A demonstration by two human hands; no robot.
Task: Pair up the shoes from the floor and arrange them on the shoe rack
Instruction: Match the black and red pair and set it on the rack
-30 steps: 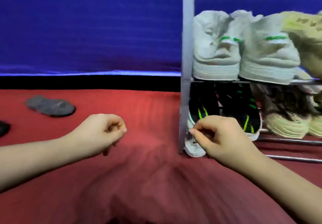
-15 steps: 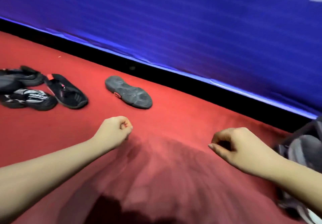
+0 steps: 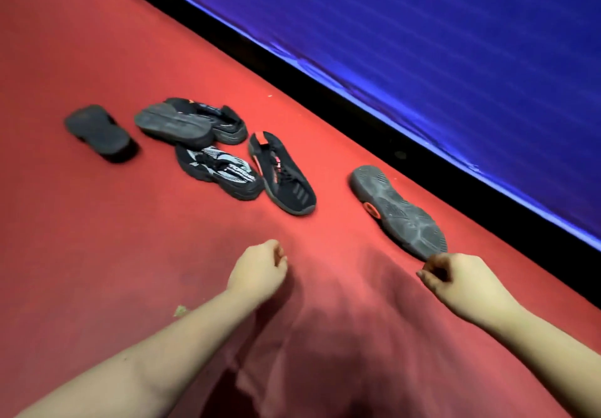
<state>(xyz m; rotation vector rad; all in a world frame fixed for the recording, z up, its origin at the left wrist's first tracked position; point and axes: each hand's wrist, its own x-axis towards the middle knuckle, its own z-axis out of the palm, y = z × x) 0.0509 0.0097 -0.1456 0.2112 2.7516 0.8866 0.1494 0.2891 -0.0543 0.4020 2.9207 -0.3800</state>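
Footwear on floor [image 3: 81, 255]: 6 pcs total. 1 flat black sandal [image 3: 97, 131]. 5 sneakers: 2 lie sole-up, the grey-soled sneaker [image 3: 174, 126] & the orange-spot sneaker [image 3: 396, 212]; 3 show uppers, i.e. black/orange sneaker [image 3: 281, 173], black/white sneaker [image 3: 221, 170], rear black sneaker [image 3: 224, 121]. Hands: 2, left hand [image 3: 257, 271] + right hand [image 3: 455, 281].

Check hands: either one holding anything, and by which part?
Nothing held. Left hand and right hand are curled, empty; sole-up shoe by the right one is ungripped.

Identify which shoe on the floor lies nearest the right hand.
The upturned shoe with the grey sole and orange spot, lying alone just beyond the right hand; the other shoes cluster farther left.
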